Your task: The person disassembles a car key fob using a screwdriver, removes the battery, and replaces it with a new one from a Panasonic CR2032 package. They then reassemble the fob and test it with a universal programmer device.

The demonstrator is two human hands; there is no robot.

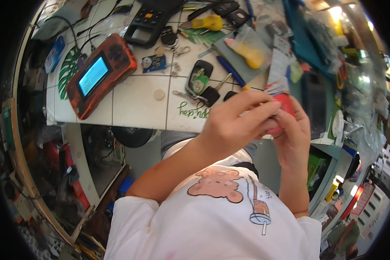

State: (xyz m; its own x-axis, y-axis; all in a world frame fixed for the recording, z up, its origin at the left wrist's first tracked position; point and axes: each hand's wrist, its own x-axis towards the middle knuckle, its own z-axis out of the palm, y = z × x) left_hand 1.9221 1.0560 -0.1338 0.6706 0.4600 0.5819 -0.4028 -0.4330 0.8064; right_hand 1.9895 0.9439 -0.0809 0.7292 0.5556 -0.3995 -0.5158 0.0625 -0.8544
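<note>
Over the front edge of the tiled worktop (138,102), my two hands meet around a small flat red packet (285,104). My right hand (295,125) has its fingers wrapped round the packet from the right. The closed fingers of my left hand (240,115) pinch at its left side, and they hide part of it. Just beyond my left hand lies an opened car key fob (198,79) with a green circuit board showing. A key with a black head (211,95) is beside it. A blue-handled screwdriver (231,71) points toward my hands.
An orange handheld device (100,76) with a lit screen lies on the left, near a black handheld device (149,21). A round disc (159,94) sits mid-table. Yellow-handled tools (208,22), a grey pad (242,56) and plastic bags crowd the far right.
</note>
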